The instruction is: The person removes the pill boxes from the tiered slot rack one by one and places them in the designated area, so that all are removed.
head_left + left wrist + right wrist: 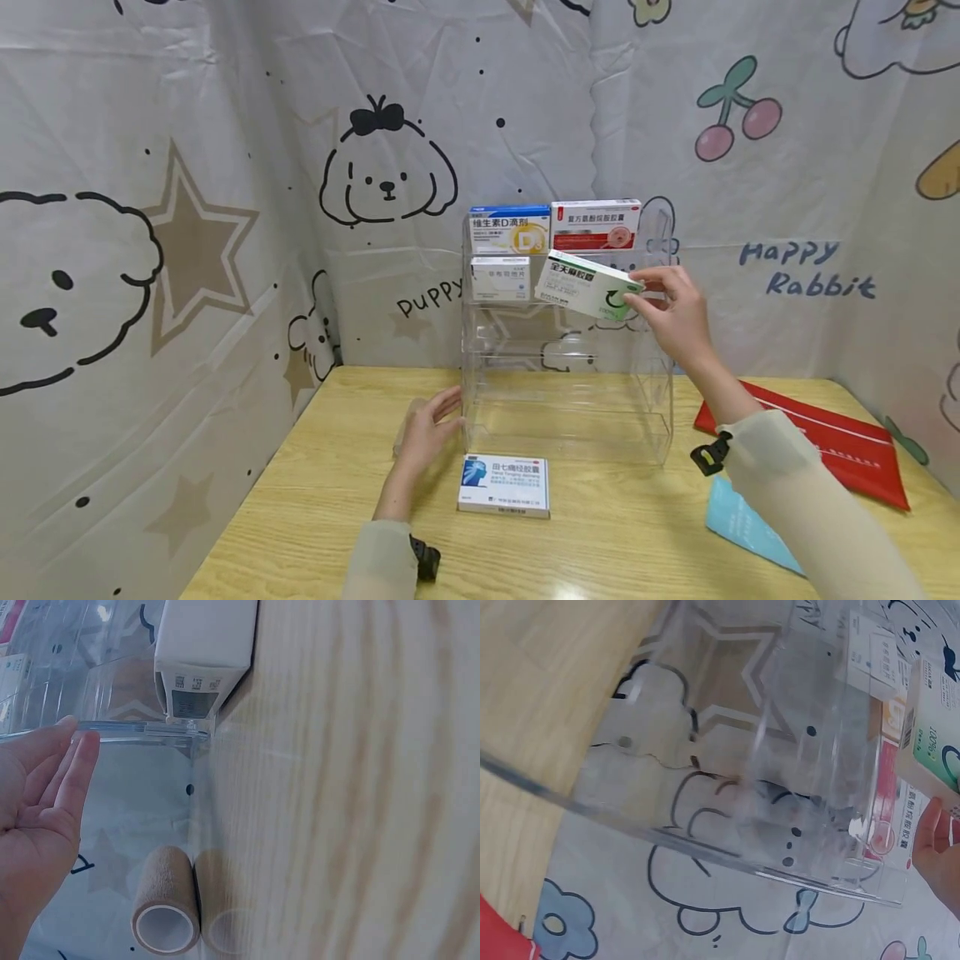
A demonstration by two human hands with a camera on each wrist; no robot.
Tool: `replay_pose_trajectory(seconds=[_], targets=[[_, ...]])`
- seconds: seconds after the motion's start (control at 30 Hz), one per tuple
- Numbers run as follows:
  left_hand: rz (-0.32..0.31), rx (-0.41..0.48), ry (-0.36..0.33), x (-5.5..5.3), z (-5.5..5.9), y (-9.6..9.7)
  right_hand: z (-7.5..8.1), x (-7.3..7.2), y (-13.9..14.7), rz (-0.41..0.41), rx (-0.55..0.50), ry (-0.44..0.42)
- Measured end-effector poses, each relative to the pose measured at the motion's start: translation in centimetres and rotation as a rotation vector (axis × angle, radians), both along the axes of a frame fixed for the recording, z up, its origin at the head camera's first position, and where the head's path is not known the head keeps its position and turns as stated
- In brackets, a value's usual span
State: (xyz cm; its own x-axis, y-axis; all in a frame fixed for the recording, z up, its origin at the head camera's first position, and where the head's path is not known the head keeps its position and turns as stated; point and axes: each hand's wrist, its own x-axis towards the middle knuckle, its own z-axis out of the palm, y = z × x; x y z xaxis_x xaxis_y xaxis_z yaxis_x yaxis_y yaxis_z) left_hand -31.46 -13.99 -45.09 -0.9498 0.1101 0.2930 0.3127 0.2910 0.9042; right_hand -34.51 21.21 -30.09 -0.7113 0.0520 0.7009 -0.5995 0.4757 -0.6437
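Note:
My right hand (677,310) pinches the right end of a white and green medicine box (585,285) between thumb and fingers. The box is tilted, its left end at the second tier of a clear acrylic display rack (566,433). In the right wrist view, the same box (934,727) shows at the right edge above the fingertips. My left hand (429,433) touches the rack's left side with fairly straight fingers. On that tier's left sits a small white medicine box (500,280). Above stand a blue-topped vitamin D box (510,231) and a red and white capsule box (596,225).
A white and blue medicine box (503,487) lies flat before the rack. Behind the left hand, a tan roll (166,900) lies on the wooden table (315,500). On the right are a red pouch (832,446) and a light blue packet (750,521), partly under the sleeve.

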Motion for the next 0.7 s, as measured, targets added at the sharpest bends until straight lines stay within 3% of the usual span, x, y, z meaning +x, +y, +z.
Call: replay_pose_trajectory(seconds=[0.7], targets=[[0.011,-0.027,0.019,-0.1,-0.3,-0.2,-6.4,4.5,2.1,0.108,0.231,-0.108]])
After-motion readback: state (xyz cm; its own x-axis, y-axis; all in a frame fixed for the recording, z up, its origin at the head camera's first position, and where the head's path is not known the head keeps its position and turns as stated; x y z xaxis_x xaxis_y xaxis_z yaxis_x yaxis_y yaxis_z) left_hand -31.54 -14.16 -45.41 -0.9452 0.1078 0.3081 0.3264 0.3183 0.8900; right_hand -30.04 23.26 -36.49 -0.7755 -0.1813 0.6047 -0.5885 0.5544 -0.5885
